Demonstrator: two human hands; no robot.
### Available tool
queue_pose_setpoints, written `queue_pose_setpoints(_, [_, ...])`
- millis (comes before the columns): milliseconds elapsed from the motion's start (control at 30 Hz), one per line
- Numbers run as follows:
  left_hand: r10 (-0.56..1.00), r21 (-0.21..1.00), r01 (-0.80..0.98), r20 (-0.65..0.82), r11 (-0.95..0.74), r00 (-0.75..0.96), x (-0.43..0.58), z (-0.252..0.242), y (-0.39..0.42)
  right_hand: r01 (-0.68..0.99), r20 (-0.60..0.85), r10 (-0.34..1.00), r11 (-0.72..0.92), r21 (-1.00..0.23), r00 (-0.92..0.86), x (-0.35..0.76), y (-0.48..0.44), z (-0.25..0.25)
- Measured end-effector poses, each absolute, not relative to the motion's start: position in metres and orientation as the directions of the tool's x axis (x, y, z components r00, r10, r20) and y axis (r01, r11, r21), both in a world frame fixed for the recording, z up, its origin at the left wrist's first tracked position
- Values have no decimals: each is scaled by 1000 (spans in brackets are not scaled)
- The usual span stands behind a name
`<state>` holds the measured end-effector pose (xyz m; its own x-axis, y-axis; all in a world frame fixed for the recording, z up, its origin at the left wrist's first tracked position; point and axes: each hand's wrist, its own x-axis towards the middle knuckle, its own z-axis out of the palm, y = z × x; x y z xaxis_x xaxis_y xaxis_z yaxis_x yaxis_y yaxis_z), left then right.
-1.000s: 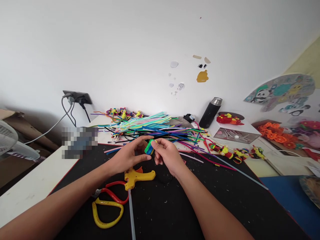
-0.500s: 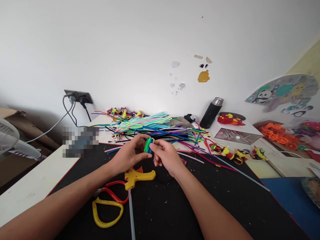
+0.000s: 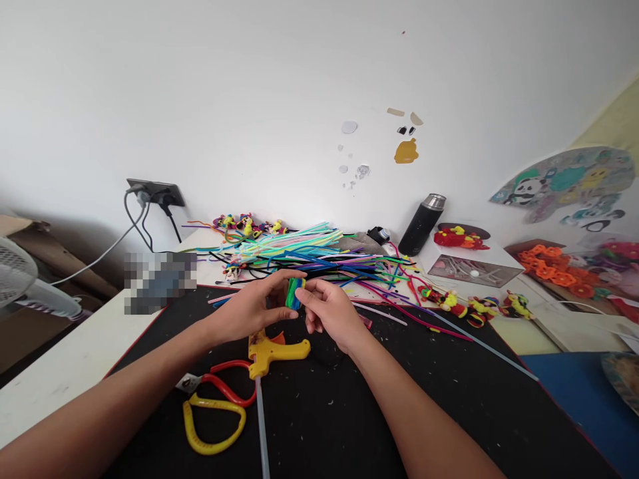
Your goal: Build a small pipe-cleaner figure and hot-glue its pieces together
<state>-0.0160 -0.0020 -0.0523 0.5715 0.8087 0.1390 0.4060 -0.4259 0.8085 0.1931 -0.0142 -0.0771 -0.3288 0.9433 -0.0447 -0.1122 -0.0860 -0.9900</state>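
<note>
A small green, blue and yellow fuzzy piece (image 3: 294, 293) is held up over the black mat (image 3: 364, 412). My right hand (image 3: 327, 311) pinches its right side between thumb and fingers. On the left side, my left hand (image 3: 257, 306) curves around it, thumb below and forefinger above, with a gap between the fingertips; whether they touch the piece is hard to tell. Just below the hands lies a yellow glue gun (image 3: 272, 352) with a clear stick in its rear. Scissors with one red and one yellow handle (image 3: 214, 422) rest to its left.
Many coloured pipe cleaners (image 3: 309, 249) lie along the back, with small fuzzy figures (image 3: 247, 225) behind and more figures (image 3: 483, 311) at right. A black bottle (image 3: 422, 225) stands beside a white box (image 3: 474, 266). A fan (image 3: 17, 273) is at far left.
The fuzzy piece has turned slightly and shifted a little left. My left hand has moved left, with its fingers wider apart; my right hand has hardly moved.
</note>
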Motion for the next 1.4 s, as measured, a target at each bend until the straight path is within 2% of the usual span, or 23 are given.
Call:
queue_pose_setpoints(767, [865,826,418,152,-377,479,-11,-61,-3,-72,-53,933,-84,-994,-357,190,-17,-76])
queue_pose_setpoints(967, [829,842,368,154,-395,537,-14,-59,0,-111,-60,936,-104,-988,-346,193,-17,-73])
queue_pose_setpoints(1400, [860,823,396,201,-408,468,-12,-57,1,-132,-62,923,-120,-984,-380,190,-18,-74])
